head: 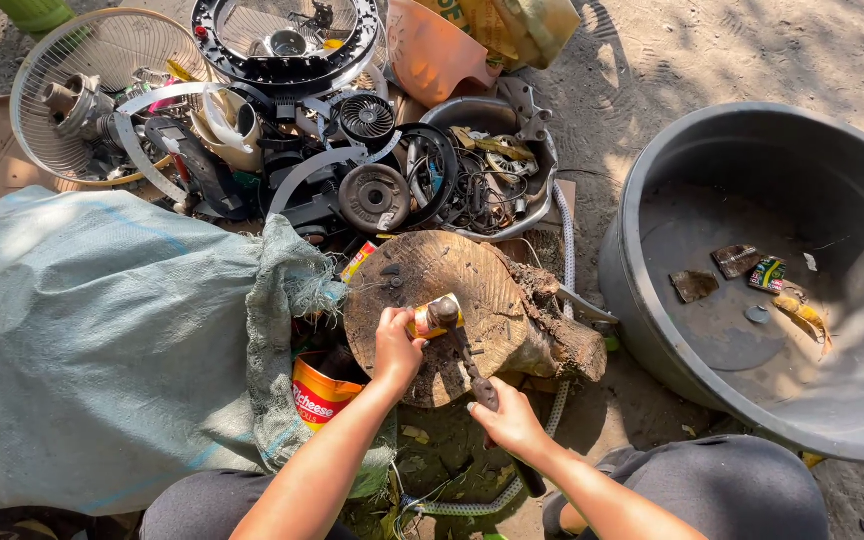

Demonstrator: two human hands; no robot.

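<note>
A round wooden stump point(452, 275) stands in front of me as a work block. My left hand point(395, 345) pins a small yellow cylindrical piece point(426, 320) against the stump's top. My right hand point(507, 418) grips the dark handle of a hammer point(470, 365), whose metal head point(444, 310) rests on the yellow piece. Both forearms reach in from the bottom edge, between my knees.
A large grey plastic tub point(752, 180) with a few flattened scraps sits at right. A big woven sack point(102, 330) lies at left, an orange tin point(324, 392) beside it. Behind the stump is a heap of fan grilles, motors and wires point(352, 150). Ground is sandy.
</note>
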